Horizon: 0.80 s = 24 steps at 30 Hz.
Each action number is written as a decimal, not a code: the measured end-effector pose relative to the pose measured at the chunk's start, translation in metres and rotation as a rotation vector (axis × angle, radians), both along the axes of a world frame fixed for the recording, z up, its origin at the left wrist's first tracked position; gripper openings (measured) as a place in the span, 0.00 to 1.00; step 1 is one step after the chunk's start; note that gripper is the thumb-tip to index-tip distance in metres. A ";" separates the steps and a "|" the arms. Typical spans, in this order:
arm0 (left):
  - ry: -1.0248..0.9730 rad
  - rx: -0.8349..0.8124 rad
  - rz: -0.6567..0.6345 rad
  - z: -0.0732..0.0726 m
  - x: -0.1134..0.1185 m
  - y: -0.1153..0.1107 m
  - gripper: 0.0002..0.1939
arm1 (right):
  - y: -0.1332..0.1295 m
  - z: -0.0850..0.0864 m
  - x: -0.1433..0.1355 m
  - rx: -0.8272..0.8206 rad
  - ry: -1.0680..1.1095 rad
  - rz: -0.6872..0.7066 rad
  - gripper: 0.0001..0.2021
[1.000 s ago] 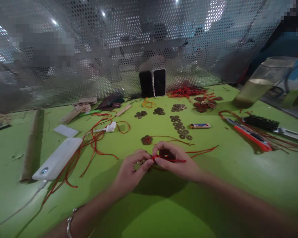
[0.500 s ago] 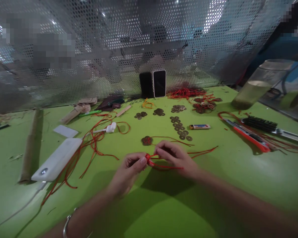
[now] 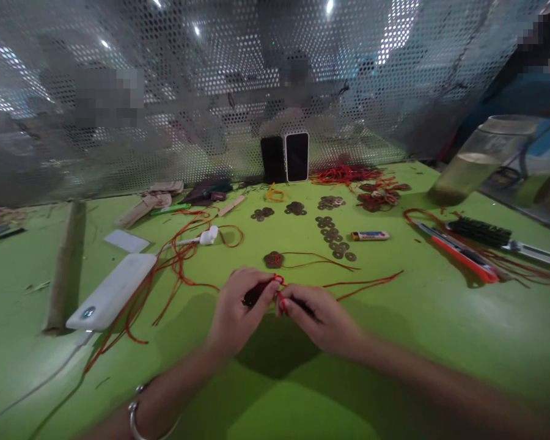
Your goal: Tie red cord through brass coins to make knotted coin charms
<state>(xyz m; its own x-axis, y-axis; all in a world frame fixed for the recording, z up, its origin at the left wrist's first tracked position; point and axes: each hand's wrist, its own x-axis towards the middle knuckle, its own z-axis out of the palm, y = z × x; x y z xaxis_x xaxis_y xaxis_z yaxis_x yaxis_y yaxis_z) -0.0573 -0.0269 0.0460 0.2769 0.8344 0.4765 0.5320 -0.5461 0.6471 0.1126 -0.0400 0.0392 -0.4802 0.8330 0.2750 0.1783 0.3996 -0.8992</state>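
Red cord runs from between my fingertips out to the right, where its two ends lie apart. My left hand pinches the knotted part of the cord between thumb and forefinger. Close against it, my right hand grips the cord too, with a bit of red showing at its fingertips. Part of the knot is hidden by the fingers. Just beyond my hands a coin cluster lies flat, with thin red cord trailing from it to the right.
Loose coins, a lighter and a red cutter lie ahead and right. A white power bank and tangled cords are on the left. Two phones lean on the mesh; a jar stands back right.
My hands have come together, the fingertips now nearly touching. My left hand has turned over the knot, and the short cord end below my right hand no longer shows.
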 end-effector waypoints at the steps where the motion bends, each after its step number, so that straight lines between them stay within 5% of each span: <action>1: 0.045 0.045 -0.010 0.000 -0.001 0.001 0.05 | 0.001 0.001 0.002 -0.053 0.059 0.004 0.10; 6: 0.135 0.131 -0.085 0.001 -0.001 0.000 0.05 | 0.009 -0.002 0.010 -0.370 0.340 0.029 0.15; 11: 0.087 0.149 -0.099 0.001 0.001 -0.001 0.01 | 0.011 -0.005 0.009 -0.407 0.392 0.023 0.15; 14: 0.020 0.113 -0.093 0.003 0.002 -0.002 0.02 | 0.010 0.001 0.011 -0.333 0.369 -0.017 0.12; 20: -0.019 0.042 -0.089 0.006 0.004 -0.005 0.04 | 0.009 0.009 0.016 0.114 0.123 -0.296 0.02; 24: -0.038 0.008 -0.107 0.004 0.004 -0.005 0.03 | 0.009 0.005 0.014 0.133 0.111 -0.341 0.05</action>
<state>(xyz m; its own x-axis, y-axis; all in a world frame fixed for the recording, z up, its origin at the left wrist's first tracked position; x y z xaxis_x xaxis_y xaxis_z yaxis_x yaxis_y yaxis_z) -0.0533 -0.0323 0.0504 0.3457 0.7973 0.4947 0.4452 -0.6035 0.6615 0.1263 -0.0309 0.0440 -0.1425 0.8935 0.4259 0.2259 0.4483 -0.8649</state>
